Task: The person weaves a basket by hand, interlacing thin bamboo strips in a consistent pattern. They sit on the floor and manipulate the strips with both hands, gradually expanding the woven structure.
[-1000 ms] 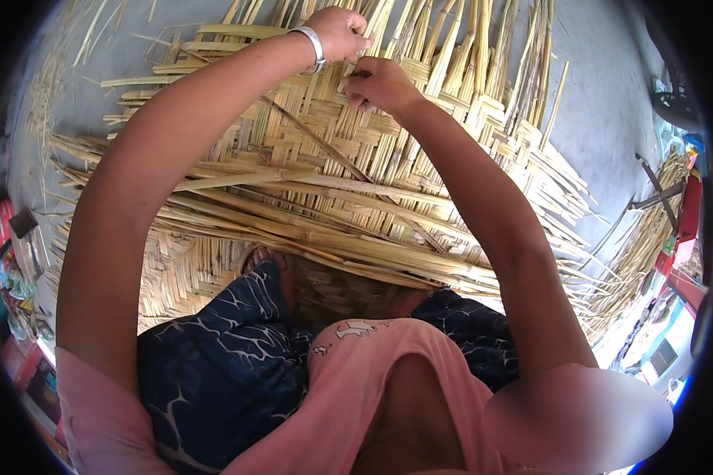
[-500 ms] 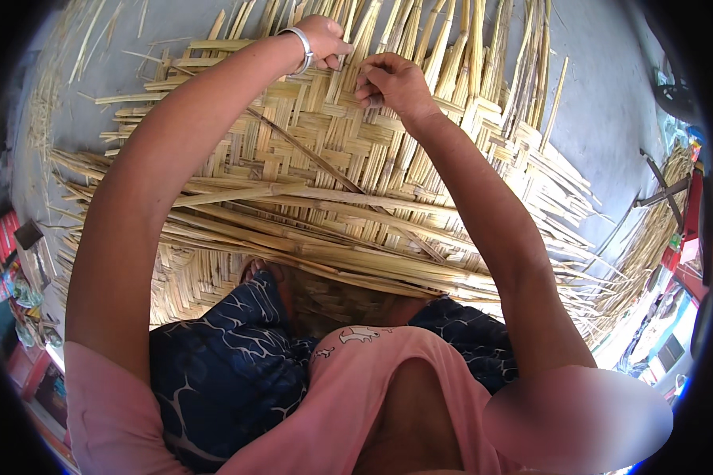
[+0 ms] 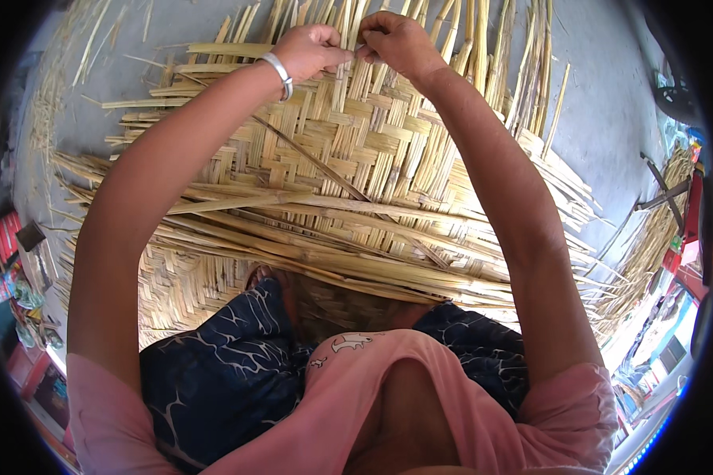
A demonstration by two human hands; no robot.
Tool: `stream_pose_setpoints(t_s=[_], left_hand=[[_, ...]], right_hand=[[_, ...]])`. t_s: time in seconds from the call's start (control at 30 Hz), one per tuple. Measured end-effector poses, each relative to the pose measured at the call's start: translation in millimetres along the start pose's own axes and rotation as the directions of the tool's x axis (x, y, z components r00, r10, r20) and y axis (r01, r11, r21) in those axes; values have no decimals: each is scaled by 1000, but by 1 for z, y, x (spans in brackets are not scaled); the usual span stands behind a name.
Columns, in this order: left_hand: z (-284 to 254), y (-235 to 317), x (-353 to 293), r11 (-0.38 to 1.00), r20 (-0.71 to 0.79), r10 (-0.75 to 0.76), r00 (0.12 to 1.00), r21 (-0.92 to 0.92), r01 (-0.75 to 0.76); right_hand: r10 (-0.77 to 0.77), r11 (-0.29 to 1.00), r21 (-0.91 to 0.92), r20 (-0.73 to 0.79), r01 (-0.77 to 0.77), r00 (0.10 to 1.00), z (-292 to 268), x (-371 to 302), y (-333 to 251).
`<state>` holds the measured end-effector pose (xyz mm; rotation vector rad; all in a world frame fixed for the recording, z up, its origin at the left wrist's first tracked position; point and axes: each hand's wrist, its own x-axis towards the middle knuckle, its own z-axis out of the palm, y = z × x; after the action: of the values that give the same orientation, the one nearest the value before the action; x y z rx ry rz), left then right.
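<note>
A half-woven mat of pale split cane strips lies spread before me. At its far edge, my left hand is closed, thumb and fingertips pinched on an upright cane strip. Right beside it, my right hand is curled, its fingertips pinching at the same strips, almost touching the left. Exactly which strip each holds is partly hidden by the fingers. Unwoven strip ends fan out past the weave toward the far side.
Long loose cane strips lie across the mat near my feet. A darker thin strip rests diagonally on the weave. Grey floor surrounds the mat. At right lies a heap of straw-like strips beside a dark crossed frame.
My right hand has moved up and slightly right, away from me. My left hand has come slightly down, and the fingertips of both now meet at the strips.
</note>
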<state>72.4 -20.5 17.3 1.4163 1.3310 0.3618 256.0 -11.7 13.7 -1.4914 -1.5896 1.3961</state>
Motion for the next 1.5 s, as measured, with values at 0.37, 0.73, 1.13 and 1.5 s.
stream_pose_setpoints(t_s=[0.37,0.73,1.13,1.5], left_hand=[[-13,9,-36,978,133,179,975,-136,-161],[-15,-1,-40,965,160,239,958,-151,-215],[-14,3,-27,992,115,126,985,-37,-122],[-4,9,-2,995,145,93,985,-56,-86]], right_hand=[[68,911,-396,430,120,900,24,34,-12],[238,869,-487,567,88,789,28,42,-40],[-63,948,-316,-56,42,996,27,-13,-11],[110,896,443,-219,-2,970,33,-42,9]])
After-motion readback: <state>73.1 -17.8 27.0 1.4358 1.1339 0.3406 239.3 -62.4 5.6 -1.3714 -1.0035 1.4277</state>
